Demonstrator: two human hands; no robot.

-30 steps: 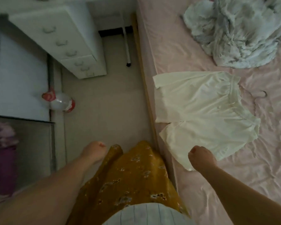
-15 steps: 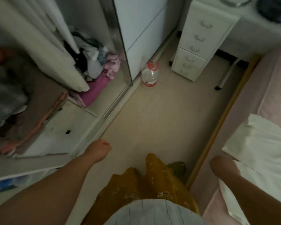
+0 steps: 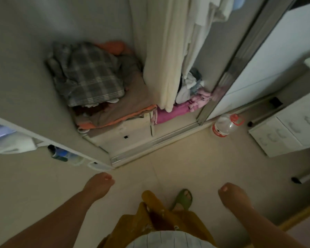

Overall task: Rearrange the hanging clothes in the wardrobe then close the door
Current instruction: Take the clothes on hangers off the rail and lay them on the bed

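The wardrobe stands open in front of me, its floor track [image 3: 156, 142] running across the middle of the view. Cream and white hanging clothes [image 3: 168, 51] drop down inside it, just left of the sliding door [image 3: 240, 56]. Folded things lie on the wardrobe floor: a grey plaid piece [image 3: 89, 76] on a brown and orange stack, and a pink pile [image 3: 177, 110]. My left hand [image 3: 98, 185] and my right hand [image 3: 233, 196] hang low over the floor tiles, fingers loosely curled, holding nothing. Both are well short of the clothes.
A clear water bottle with a red cap [image 3: 225, 125] stands on the floor by the door's foot. A white drawer unit [image 3: 284, 133] is at the right. A white shelf with bottles [image 3: 64, 154] juts in from the left. My green slipper [image 3: 183, 199] shows below.
My view has swung left, from the bed with the white garment round to the open wardrobe. Both hands stayed low and hold nothing; the bed has left the view.
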